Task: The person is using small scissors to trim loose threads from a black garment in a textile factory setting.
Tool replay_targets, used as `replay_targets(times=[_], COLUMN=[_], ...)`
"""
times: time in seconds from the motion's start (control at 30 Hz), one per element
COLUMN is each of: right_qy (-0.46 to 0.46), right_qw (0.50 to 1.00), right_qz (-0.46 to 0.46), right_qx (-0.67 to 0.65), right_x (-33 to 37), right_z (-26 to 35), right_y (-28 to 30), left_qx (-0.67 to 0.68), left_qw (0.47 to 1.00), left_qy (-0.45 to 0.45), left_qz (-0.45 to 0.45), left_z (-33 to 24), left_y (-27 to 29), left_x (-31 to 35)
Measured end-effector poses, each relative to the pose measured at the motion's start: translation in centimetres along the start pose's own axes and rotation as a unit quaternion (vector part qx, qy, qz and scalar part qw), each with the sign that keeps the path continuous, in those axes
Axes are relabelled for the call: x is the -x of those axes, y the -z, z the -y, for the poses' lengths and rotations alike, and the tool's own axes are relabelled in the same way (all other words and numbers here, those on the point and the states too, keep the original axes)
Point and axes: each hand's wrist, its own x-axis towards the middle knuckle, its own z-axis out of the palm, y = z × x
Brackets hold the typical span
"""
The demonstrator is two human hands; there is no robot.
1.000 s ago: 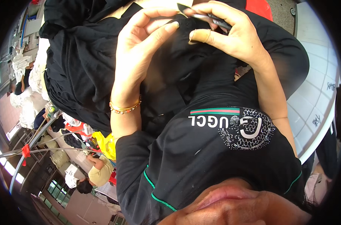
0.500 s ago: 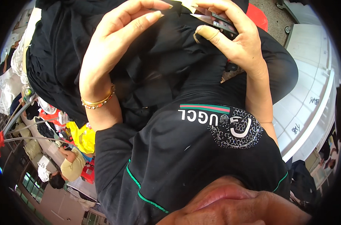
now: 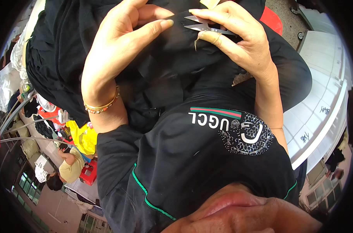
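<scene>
A large spread of black cloth (image 3: 157, 58) lies across my lap. My left hand (image 3: 124, 42) is at its far part, thumb and forefinger pinching an edge of the cloth. Facing it, my right hand (image 3: 238, 37) grips a pair of thread snips (image 3: 201, 27). The two silver blades stand apart and point left, toward the pinched cloth, with a small gap to my left fingertips. Tan tape (image 3: 210, 36) wraps my right thumb, and a loose strip hangs from it. My right fingers partly hide the snips' handle.
A white panelled surface (image 3: 316, 89) runs along my right, beyond my knee. Something red (image 3: 273, 21) shows at the upper right. On the left are a yellow bag (image 3: 82, 138), a person in a pale yellow top (image 3: 71, 167) and a red stool (image 3: 89, 173).
The snips have turned in my right hand, so both blades now show and point left. My left fingertips have come slightly lower and closer together.
</scene>
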Motion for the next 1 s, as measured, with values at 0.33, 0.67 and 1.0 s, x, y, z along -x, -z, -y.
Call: replay_targets(times=[0.33, 0.67, 1.0], right_qy=[0.067, 0.057, 0.061], right_qw=[0.997, 0.997, 0.997], right_qz=[-0.023, -0.05, -0.046], right_qx=[0.035, 0.019, 0.013], right_x=[-0.4, -0.2, 0.1], right_z=[0.5, -0.1, -0.3], right_y=[0.1, 0.0, -0.3], left_qx=[-0.218, -0.214, -0.211], left_qw=[0.817, 0.824, 0.828], left_qy=[0.434, 0.422, 0.399], left_qz=[-0.313, -0.311, -0.334], left_z=[-6.0, -5.7, -5.2], left_y=[-6.7, -6.5, -6.7], left_x=[-3.7, -3.5, -3.9])
